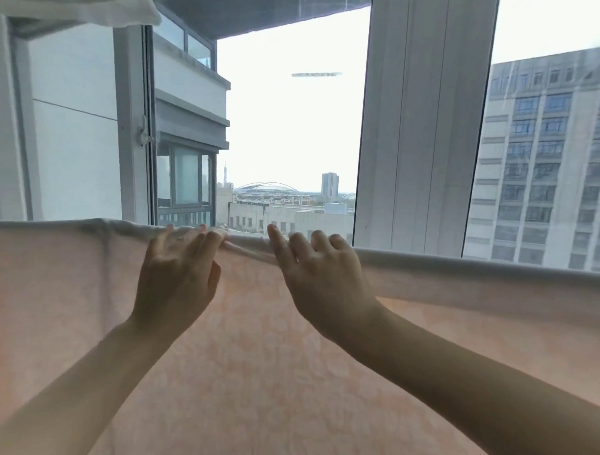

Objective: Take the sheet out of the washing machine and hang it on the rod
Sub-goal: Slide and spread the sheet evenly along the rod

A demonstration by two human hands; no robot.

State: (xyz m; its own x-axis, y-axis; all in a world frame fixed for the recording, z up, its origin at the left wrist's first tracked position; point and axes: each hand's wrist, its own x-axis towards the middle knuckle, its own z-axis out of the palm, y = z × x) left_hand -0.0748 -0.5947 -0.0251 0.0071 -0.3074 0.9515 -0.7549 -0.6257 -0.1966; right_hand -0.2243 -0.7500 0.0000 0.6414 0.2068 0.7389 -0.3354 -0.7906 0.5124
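A pale pink sheet (248, 358) hangs across the whole view, folded over a rod that stays hidden under its top edge (463, 267). My left hand (177, 272) is raised against the sheet with its fingertips on the top fold and its thumb apart from the cloth. My right hand (320, 277) is just to its right, fingers loosely spread and resting on the same fold. Between the two hands the top edge is bunched into a small wrinkle (245, 246). No washing machine is in view.
Close behind the sheet is a window with a white frame post (417, 121) and a handle (143, 132) on the left frame. Another white cloth (80, 10) hangs at the top left. Buildings show outside.
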